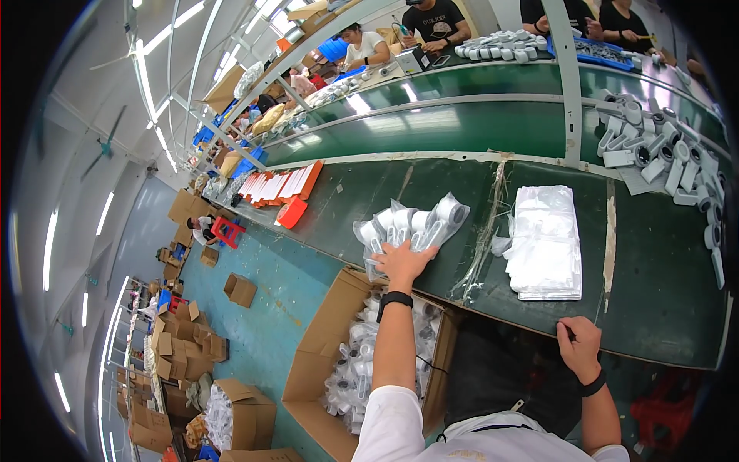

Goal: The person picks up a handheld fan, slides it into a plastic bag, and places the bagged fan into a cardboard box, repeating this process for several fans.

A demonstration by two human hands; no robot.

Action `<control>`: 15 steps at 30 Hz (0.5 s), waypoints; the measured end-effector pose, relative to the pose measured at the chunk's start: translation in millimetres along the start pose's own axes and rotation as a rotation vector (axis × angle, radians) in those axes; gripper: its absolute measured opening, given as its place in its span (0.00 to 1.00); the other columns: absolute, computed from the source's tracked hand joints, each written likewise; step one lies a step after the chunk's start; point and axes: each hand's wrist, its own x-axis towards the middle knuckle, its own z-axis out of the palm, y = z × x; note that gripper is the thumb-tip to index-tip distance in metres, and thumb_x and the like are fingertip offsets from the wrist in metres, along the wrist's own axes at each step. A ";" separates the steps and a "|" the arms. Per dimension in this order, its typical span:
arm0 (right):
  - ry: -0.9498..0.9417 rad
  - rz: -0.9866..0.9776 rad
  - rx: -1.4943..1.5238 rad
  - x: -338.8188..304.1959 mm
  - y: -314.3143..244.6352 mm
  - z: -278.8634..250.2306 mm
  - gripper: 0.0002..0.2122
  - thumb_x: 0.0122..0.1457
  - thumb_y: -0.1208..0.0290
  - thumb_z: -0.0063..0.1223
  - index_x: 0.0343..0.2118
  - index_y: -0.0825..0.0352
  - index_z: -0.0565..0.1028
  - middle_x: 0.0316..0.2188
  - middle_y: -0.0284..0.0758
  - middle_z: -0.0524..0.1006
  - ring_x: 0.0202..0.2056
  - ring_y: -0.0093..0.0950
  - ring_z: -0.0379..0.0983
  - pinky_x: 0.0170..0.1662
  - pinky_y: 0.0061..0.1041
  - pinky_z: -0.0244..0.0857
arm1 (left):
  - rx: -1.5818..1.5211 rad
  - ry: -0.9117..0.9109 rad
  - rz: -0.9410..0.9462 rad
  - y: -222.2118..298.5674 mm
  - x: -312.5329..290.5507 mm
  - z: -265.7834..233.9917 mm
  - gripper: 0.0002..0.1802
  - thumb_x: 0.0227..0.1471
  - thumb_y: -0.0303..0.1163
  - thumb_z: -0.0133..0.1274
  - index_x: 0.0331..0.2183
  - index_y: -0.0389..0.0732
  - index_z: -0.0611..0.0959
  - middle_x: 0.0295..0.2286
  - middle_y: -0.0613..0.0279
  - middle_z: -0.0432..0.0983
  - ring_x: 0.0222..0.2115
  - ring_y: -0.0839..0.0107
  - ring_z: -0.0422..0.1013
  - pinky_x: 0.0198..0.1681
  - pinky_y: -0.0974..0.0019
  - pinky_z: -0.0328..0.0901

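Note:
My left hand (403,262) lies over a cluster of white pieces in clear plastic bags (412,222) at the bench's near edge. Its fingers are spread across the bags; their tips reach among the white parts. These pieces have rounded heads and loop-shaped handles; their exact kind I cannot tell. My right hand (579,343) is curled into a fist at the front edge of the bench, with nothing visible in it. Just beyond it lies a stack of flat white plastic bags (545,242). Below my left arm stands an open cardboard box (312,366) holding many bagged white pieces (354,377).
Unbagged white and grey pieces (670,150) are heaped at the right of the green bench (446,296). Orange trays (312,181) with white strips and an orange tape-like roll (291,212) lie at the left. A metal post (568,92) rises behind. Other people work across the conveyor.

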 end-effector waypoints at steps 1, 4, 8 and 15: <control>0.000 0.000 -0.002 -0.2 0.0 0.6 0.02 0.49 0.79 0.58 0.26 0.68 0.76 0.20 0.37 0.73 0.20 0.33 0.70 0.24 0.28 0.62 | -0.002 -0.001 0.000 -0.8 0.7 1.4 0.48 0.35 0.69 0.56 0.54 0.48 0.75 0.59 0.40 0.50 0.59 0.26 0.38 0.60 0.34 0.41; 0.004 -0.008 -0.011 -0.5 0.5 1.3 0.02 0.48 0.79 0.58 0.26 0.68 0.76 0.20 0.37 0.73 0.20 0.33 0.70 0.24 0.29 0.62 | 0.002 -0.001 0.006 -1.9 1.3 3.4 0.48 0.35 0.69 0.56 0.53 0.48 0.76 0.59 0.40 0.50 0.59 0.26 0.39 0.60 0.34 0.41; -0.003 -0.005 -0.011 0.0 0.6 -1.3 0.02 0.48 0.79 0.58 0.26 0.68 0.76 0.19 0.37 0.73 0.20 0.33 0.70 0.24 0.29 0.62 | -0.005 0.013 0.005 0.3 -1.1 1.2 0.48 0.35 0.69 0.56 0.53 0.48 0.76 0.59 0.39 0.50 0.59 0.26 0.39 0.59 0.34 0.41; -0.002 -0.019 -0.026 -0.9 1.2 2.9 0.02 0.48 0.79 0.58 0.25 0.68 0.76 0.20 0.37 0.73 0.21 0.34 0.70 0.25 0.29 0.62 | -0.014 0.015 0.008 -3.3 -1.1 1.5 0.48 0.34 0.68 0.56 0.53 0.47 0.76 0.59 0.39 0.50 0.59 0.26 0.39 0.59 0.34 0.42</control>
